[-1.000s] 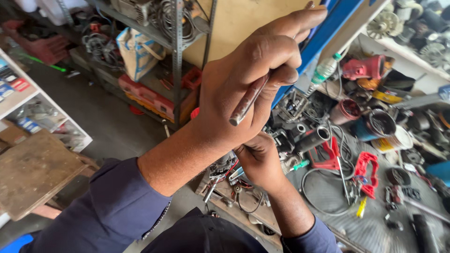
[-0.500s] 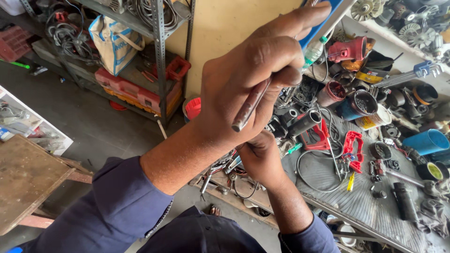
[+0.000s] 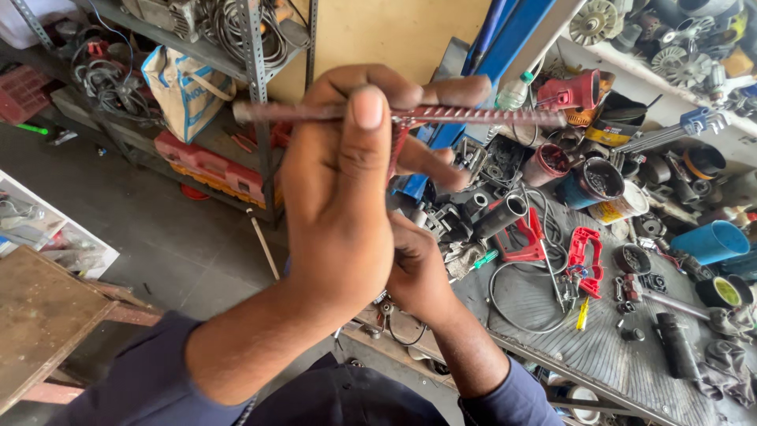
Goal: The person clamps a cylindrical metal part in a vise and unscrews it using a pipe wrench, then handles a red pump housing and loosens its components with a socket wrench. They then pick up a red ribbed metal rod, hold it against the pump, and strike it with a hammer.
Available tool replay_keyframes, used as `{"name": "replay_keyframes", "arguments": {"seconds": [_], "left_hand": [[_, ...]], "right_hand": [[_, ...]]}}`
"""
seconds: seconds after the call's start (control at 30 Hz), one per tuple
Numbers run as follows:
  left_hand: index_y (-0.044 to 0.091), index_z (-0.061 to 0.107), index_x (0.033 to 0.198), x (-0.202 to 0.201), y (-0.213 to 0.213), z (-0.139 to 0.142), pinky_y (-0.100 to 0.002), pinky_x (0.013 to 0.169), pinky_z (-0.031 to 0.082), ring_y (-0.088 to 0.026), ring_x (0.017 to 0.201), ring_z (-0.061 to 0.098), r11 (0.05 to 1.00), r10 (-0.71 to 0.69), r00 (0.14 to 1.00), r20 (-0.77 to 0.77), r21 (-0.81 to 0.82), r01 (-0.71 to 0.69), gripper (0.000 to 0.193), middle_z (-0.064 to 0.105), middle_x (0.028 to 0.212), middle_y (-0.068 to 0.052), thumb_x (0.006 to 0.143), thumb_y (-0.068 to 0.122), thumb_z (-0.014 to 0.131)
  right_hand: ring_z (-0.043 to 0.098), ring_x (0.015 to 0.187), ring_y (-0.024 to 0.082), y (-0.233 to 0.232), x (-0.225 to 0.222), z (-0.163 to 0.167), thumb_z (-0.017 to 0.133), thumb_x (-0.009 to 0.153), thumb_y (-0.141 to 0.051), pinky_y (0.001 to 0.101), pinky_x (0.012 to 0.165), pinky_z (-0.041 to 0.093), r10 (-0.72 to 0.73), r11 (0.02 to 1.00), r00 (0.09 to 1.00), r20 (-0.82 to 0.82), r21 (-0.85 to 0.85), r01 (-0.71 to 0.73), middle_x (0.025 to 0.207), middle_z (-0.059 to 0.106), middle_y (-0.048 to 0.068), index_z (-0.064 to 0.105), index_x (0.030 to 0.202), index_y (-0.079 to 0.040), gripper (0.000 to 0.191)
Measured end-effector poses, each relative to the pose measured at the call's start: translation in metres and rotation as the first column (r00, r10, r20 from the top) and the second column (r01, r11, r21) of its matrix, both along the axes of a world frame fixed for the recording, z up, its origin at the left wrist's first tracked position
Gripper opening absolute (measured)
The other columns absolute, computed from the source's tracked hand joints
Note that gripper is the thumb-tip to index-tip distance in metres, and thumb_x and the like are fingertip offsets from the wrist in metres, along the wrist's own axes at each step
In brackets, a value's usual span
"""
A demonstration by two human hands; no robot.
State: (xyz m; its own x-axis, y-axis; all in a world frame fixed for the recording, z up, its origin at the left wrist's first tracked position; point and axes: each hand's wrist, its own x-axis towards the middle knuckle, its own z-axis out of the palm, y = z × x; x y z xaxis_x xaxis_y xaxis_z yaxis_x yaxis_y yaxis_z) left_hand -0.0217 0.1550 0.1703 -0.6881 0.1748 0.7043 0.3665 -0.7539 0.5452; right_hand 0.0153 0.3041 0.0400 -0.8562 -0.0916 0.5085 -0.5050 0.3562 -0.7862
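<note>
— Reddish metal, was it, that long thing in the left hand [image 3: 339, 205]?

— Yes, a long twisted drill bit [image 3: 473, 116], rust-red along the fluted part and greyer at the plain end. It lay level across the top of the view, high above the bench [image 3: 552, 347], with thumb and fingers closed round its middle.

— And the right hand [image 3: 418, 268]?

— Lower down, partly hidden behind the left one, at the near edge of the bench. Its fingers curled inward over small parts there, but I could not tell whether it held anything.

— What lay on the bench itself?

— A ribbed grey mat. On it, a red clamp-like tool [image 3: 583, 248], a yellow-handled screwdriver [image 3: 582, 314] just beside it, and a loop of grey cable [image 3: 512, 304]. Toward the far edge stood a blue pipe piece [image 3: 714, 241] and a few open tins [image 3: 591, 181].

— Anything off the bench?

— A metal shelf rack [image 3: 256, 95] to the left with coiled wires and a cloth bag [image 3: 185, 87], and a wooden table [image 3: 39, 315] at the lower left corner.
</note>
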Motion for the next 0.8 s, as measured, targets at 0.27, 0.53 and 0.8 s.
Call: {"name": "replay_keyframes", "arguments": {"seconds": [0.27, 0.53, 0.8], "left_hand": [[0.003, 0.047, 0.114, 0.028, -0.019, -0.019, -0.031, 0.075, 0.055, -0.017, 0.084, 0.067, 0.996, -0.033, 0.934, 0.355, -0.065, 0.060, 0.030, 0.073, 0.106, -0.023, 0.109, 0.032, 0.047], [-0.002, 0.059, 0.093, -0.016, -0.046, 0.048, -0.039, 0.070, 0.057, -0.029, 0.075, 0.073, 0.743, -0.239, 0.849, 0.471, -0.474, 0.472, 0.039, 0.073, 0.082, -0.025, 0.102, 0.036, 0.062], [0.002, 0.064, 0.094, -0.067, -0.056, 0.072, -0.044, 0.079, 0.051, -0.028, 0.087, 0.068, 0.368, -0.454, 0.767, -0.453, -0.879, -0.302, 0.028, 0.070, 0.095, -0.020, 0.100, 0.030, 0.062]], "right_hand": [[0.067, 0.094, 0.018, 0.007, -0.002, 0.008, 0.080, 0.090, -0.008, 0.0308, 0.084, 0.055, 0.076, 0.989, 0.996, -0.040, 0.131, -0.071, 0.099, 0.070, 0.006, 0.071, 0.103, -0.002, 0.016], [0.072, 0.091, 0.017, 0.011, -0.002, 0.019, 0.081, 0.094, -0.012, 0.0328, 0.082, 0.057, 0.186, 0.975, 0.982, -0.020, 0.132, -0.181, 0.100, 0.073, 0.005, 0.069, 0.100, -0.005, 0.015], [0.067, 0.066, 0.012, -0.002, -0.008, 0.015, 0.086, 0.085, -0.019, 0.0279, 0.059, 0.055, -0.171, 0.974, 0.985, -0.003, 0.152, 0.170, 0.081, 0.065, 0.005, 0.063, 0.089, -0.003, 0.029]]}}
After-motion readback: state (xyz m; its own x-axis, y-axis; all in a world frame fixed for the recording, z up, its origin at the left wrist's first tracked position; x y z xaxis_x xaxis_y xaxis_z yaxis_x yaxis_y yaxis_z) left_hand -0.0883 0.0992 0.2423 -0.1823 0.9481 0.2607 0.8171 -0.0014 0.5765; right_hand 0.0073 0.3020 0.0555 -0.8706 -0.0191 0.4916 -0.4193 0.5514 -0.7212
